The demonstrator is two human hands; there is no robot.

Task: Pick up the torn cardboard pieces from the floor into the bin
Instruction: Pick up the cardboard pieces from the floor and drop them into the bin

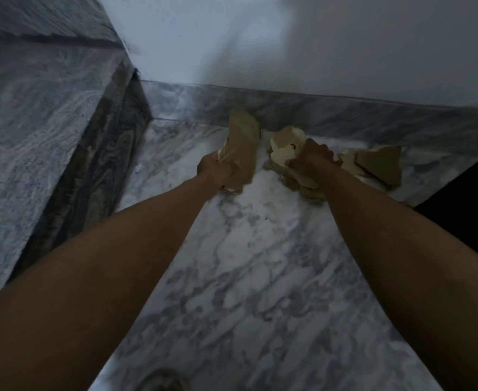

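Observation:
Brown torn cardboard pieces lie on the marble floor (260,263) close to the skirting. My left hand (214,172) grips a tall stack of cardboard pieces (243,142) that stands upright off the floor. My right hand (312,162) grips a bundle of crumpled cardboard pieces (284,145), some showing a pale inner side. One more flat cardboard piece (379,165) lies on the floor just right of my right hand. No bin is in view.
A marble step or ledge (40,131) rises along the left side. A white wall (317,46) with a grey marble skirting (345,111) closes the far side. A dark object (469,198) fills the right edge. A foot (164,380) shows at the bottom.

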